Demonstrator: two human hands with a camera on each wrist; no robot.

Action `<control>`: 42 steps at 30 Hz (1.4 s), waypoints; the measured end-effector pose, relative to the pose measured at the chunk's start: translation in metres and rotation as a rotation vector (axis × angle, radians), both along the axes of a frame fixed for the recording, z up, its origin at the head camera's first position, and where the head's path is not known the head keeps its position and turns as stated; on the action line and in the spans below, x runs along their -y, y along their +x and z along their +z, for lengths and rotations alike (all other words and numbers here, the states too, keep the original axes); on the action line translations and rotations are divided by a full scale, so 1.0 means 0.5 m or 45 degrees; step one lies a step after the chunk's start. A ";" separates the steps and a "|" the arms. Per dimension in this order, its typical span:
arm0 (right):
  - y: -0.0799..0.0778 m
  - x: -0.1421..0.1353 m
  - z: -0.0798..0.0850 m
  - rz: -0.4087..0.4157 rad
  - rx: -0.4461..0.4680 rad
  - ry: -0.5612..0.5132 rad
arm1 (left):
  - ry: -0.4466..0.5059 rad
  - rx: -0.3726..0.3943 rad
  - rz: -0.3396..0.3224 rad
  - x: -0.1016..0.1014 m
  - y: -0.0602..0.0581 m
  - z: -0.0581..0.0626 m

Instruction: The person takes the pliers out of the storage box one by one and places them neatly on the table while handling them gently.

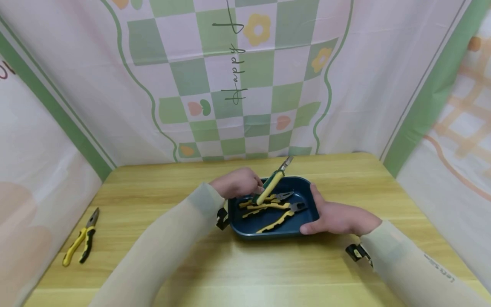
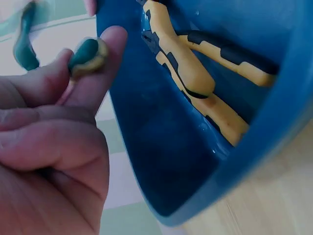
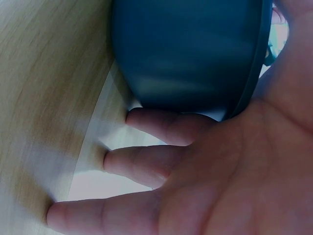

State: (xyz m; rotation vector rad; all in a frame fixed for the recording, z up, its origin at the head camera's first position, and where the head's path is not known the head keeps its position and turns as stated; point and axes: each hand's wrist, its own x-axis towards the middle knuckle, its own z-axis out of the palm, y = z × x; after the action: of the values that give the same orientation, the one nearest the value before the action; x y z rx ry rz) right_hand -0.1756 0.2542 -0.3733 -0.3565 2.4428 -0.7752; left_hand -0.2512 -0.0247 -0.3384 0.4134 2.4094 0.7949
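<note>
A pair of pliers [image 1: 273,184] with green and yellow handles tilts over a dark blue box [image 1: 245,234], its metal jaws pointing up and back. My left hand [image 1: 239,183] pinches a handle between thumb and fingers; that handle's end [image 2: 88,56] shows in the left wrist view. Inside the box lie yellow-and-black pliers [image 1: 281,218] with dark jaws, and another pair [image 1: 284,196] farther back, partly hidden by the held one. My right hand [image 1: 339,217] rests against the box's right end, thumb on the front corner. In the right wrist view, several straight fingers [image 3: 132,213] reach the table.
Another pair of yellow-and-black pliers [image 1: 86,236] lies on the wooden table [image 1: 145,187] at the left, jaws pointing away. A checked, flowered cloth [image 1: 261,68] hangs behind the table's back edge, with more cloth on both sides.
</note>
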 end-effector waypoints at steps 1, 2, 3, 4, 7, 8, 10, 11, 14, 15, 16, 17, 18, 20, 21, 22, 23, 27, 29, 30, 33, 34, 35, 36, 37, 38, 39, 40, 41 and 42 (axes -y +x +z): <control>0.000 0.000 0.000 -0.001 -0.001 -0.001 | 0.005 0.004 0.022 0.001 0.000 0.000; -0.001 0.000 0.001 0.000 -0.003 -0.003 | 0.009 0.006 0.035 0.003 0.000 0.000; -0.001 0.000 0.001 0.000 -0.003 -0.003 | 0.014 0.008 0.042 0.005 -0.001 0.000; -0.001 0.000 0.001 -0.001 -0.003 -0.005 | 0.014 0.003 0.045 0.007 -0.002 0.000; -0.002 -0.001 0.001 -0.001 -0.004 -0.006 | 0.017 -0.004 0.048 0.017 -0.006 0.000; -0.002 -0.001 0.001 0.000 -0.004 -0.005 | 0.015 -0.006 0.048 0.022 -0.007 0.000; -0.002 -0.001 0.002 -0.003 0.000 -0.001 | 0.027 0.001 0.053 0.032 -0.011 0.001; -0.002 -0.001 0.002 -0.003 0.000 0.002 | 0.036 0.006 0.068 0.038 -0.013 0.001; 0.000 -0.001 0.004 -0.005 0.004 0.005 | 0.062 0.012 0.107 0.058 -0.019 0.004; 0.000 -0.001 0.004 -0.007 0.006 0.004 | 0.070 0.012 0.127 0.066 -0.021 0.005; 0.001 -0.002 0.005 -0.007 0.007 0.004 | 0.088 0.013 0.154 0.074 -0.024 0.005; 0.001 -0.002 0.005 -0.008 0.007 0.003 | 0.106 0.017 0.184 0.082 -0.026 0.006; 0.002 -0.001 0.005 -0.009 0.008 0.002 | 0.120 0.020 0.203 0.092 -0.028 0.007; 0.002 -0.001 0.005 -0.013 0.011 0.000 | 0.140 0.027 0.248 0.112 -0.033 0.010; 0.002 -0.001 0.005 -0.016 0.013 0.001 | 0.144 0.032 0.269 0.122 -0.035 0.011; 0.003 -0.001 0.005 -0.016 0.014 0.001 | 0.158 0.046 0.289 0.133 -0.037 0.012; 0.003 -0.001 0.005 -0.017 0.014 0.002 | 0.163 0.059 0.300 0.144 -0.038 0.013; 0.004 -0.001 0.003 -0.017 0.015 -0.002 | 0.144 0.111 0.338 0.188 -0.041 0.003; 0.004 -0.001 0.003 -0.015 0.011 -0.002 | 0.120 0.128 0.351 0.211 -0.040 -0.007; 0.005 -0.002 0.003 -0.012 0.010 -0.004 | 0.098 0.135 0.364 0.222 -0.039 -0.012; 0.005 -0.001 0.002 -0.007 0.008 -0.003 | 0.023 0.139 0.379 0.254 -0.033 -0.027; 0.005 -0.001 0.002 -0.007 0.008 -0.001 | -0.001 0.139 0.377 0.264 -0.031 -0.032; 0.005 0.000 0.002 -0.006 0.008 0.001 | -0.025 0.143 0.374 0.273 -0.030 -0.037; 0.005 0.000 0.002 -0.005 0.008 0.003 | -0.056 0.140 0.367 0.281 -0.029 -0.042; 0.005 0.000 0.002 -0.005 0.007 0.006 | -0.088 0.133 0.351 0.288 -0.027 -0.046; 0.005 0.000 0.002 -0.005 0.005 0.008 | -0.126 0.125 0.335 0.295 -0.026 -0.052; 0.005 0.000 0.002 -0.005 0.004 0.010 | -0.157 0.118 0.315 0.301 -0.026 -0.057; 0.004 0.000 0.001 -0.003 0.004 0.012 | -0.187 0.112 0.293 0.307 -0.024 -0.062; 0.004 0.000 0.001 -0.002 0.002 0.012 | -0.218 0.106 0.269 0.311 -0.023 -0.066; 0.004 0.000 0.001 -0.001 0.002 0.013 | -0.249 0.098 0.242 0.316 -0.021 -0.071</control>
State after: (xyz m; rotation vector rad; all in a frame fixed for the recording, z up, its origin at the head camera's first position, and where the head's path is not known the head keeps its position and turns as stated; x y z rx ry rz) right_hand -0.1737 0.2541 -0.3729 -0.3504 2.4446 -0.7630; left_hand -0.2619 -0.1825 -0.3737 0.0766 2.4500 0.6332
